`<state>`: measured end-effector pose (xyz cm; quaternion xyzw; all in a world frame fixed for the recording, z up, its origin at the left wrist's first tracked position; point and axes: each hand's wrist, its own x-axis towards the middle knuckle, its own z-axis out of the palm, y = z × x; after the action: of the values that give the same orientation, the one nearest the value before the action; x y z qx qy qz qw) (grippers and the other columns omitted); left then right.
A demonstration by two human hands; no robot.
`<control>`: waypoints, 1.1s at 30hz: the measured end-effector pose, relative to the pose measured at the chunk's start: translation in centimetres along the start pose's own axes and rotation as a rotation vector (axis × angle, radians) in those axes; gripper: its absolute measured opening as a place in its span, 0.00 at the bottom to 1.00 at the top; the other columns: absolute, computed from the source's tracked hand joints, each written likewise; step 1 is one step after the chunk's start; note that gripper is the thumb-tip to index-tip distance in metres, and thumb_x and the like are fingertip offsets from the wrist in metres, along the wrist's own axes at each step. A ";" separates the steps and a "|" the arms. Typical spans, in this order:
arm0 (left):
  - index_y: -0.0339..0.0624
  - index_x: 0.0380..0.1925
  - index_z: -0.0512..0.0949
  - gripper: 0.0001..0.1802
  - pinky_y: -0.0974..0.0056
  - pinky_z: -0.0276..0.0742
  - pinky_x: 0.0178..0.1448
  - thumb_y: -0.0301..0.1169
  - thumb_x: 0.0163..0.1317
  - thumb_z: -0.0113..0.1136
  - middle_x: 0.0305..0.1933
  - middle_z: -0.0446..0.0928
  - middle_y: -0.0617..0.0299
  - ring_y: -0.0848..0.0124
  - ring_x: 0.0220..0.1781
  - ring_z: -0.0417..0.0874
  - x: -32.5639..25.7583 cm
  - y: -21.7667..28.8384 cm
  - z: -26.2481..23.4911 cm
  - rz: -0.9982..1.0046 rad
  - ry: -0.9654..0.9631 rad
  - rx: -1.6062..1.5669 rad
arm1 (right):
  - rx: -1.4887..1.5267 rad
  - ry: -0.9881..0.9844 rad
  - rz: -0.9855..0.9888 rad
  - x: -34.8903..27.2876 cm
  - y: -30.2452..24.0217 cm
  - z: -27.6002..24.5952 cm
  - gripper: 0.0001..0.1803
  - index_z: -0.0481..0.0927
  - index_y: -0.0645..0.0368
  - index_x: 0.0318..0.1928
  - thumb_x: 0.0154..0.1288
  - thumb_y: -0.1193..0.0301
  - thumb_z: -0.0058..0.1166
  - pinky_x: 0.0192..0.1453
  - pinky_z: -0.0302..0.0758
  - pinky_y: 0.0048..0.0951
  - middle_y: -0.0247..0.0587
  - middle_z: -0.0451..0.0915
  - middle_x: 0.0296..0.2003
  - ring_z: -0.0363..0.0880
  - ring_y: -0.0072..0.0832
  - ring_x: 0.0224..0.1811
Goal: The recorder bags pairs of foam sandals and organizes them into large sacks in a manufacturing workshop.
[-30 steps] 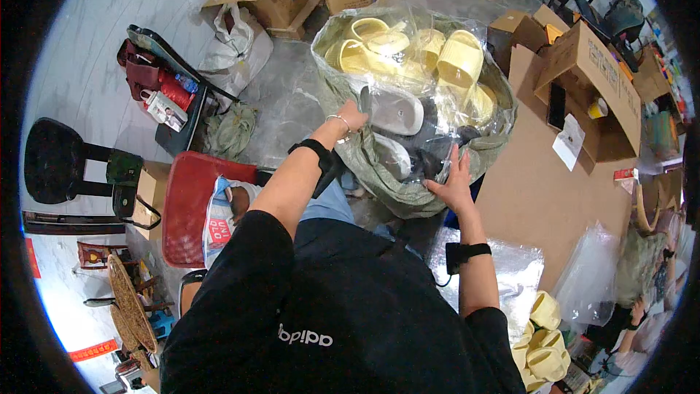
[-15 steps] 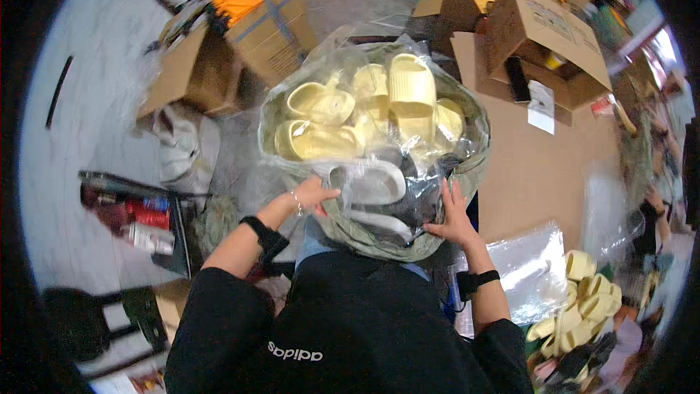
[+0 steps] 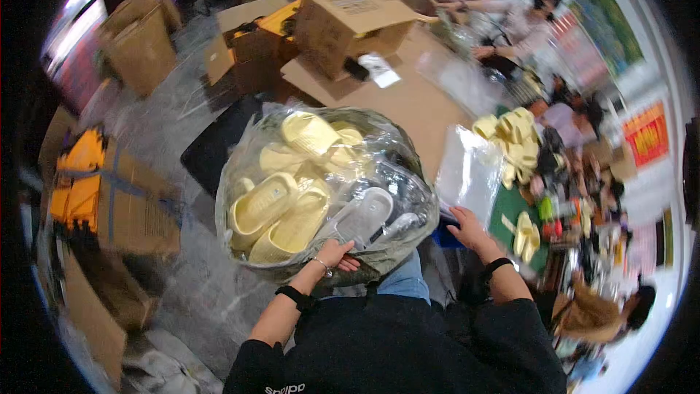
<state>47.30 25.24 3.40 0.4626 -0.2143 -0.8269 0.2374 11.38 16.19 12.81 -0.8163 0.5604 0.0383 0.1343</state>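
Note:
A large grey-green sack [image 3: 248, 266] lined with clear plastic stands at my lap. In it lie several pale yellow slip-on shoes [image 3: 273, 204], bagged in clear film, and a light grey slipper [image 3: 364, 213] near my side. My left hand [image 3: 337, 255] is closed on the sack's near rim, thumb above and fingers below. Off the sack to the right, my right hand [image 3: 470, 230] has its fingers stretched and apart, with the tips by the near corner of a stack of clear plastic bags [image 3: 467, 175]. I cannot make out whether they touch it.
Beyond the sack stand a cardboard box [image 3: 357, 11] and a flattened cardboard sheet [image 3: 430, 95]. A heap of yellow slippers [image 3: 514, 138] lies at the right, with a yellow pair [image 3: 526, 237] nearer. Taped cartons [image 3: 142, 208] stand at the left. Other people [image 3: 521, 33] sit at the far right.
My view has swung to the right, bringing the plastic bags and slipper heap closer to the middle. My right hand has left the sack's rim for the plastic bags; my left hand stays at the sack.

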 end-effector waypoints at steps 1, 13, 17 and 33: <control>0.20 0.36 0.62 0.25 0.69 0.75 0.21 0.41 0.60 0.44 0.27 0.75 0.41 0.59 0.25 0.80 -0.2 -0.1 0.1 -0.022 -0.049 0.062 | -0.052 -0.020 0.105 -2.9 1.0 -0.6 0.28 0.65 0.61 0.51 0.47 0.67 0.53 0.57 0.59 0.35 0.52 0.66 0.49 0.62 0.44 0.53; 0.28 0.24 0.71 0.26 0.67 0.72 0.16 0.45 0.60 0.38 0.20 0.75 0.47 0.63 0.15 0.77 2.4 0.1 0.0 -0.002 0.090 0.274 | 0.113 -0.538 1.980 -44.5 -11.5 0.6 0.21 0.70 0.53 0.49 0.56 0.59 0.40 0.57 0.61 0.39 0.46 0.67 0.51 0.64 0.38 0.55; 0.29 0.23 0.71 0.26 0.66 0.71 0.16 0.45 0.60 0.39 0.19 0.75 0.48 0.62 0.15 0.76 3.3 -0.4 -1.8 -0.143 0.171 0.241 | 0.270 -0.794 1.795 -55.8 -14.1 13.2 0.25 0.64 0.54 0.54 0.61 0.56 0.29 0.58 0.60 0.32 0.44 0.65 0.53 0.60 0.33 0.58; 0.33 0.18 0.68 0.26 0.62 0.69 0.15 0.48 0.57 0.42 0.12 0.71 0.50 0.59 0.11 0.72 2.9 0.1 -1.1 -0.144 0.398 0.390 | -0.009 -0.633 2.743 -50.6 -21.3 20.1 0.36 0.44 0.52 0.62 0.57 0.56 0.40 0.56 0.48 0.63 0.35 0.46 0.61 0.43 0.54 0.61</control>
<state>46.90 23.33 1.03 0.6667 -0.2852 -0.6778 0.1219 14.19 74.39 8.07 0.4141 0.8460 0.3185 0.1068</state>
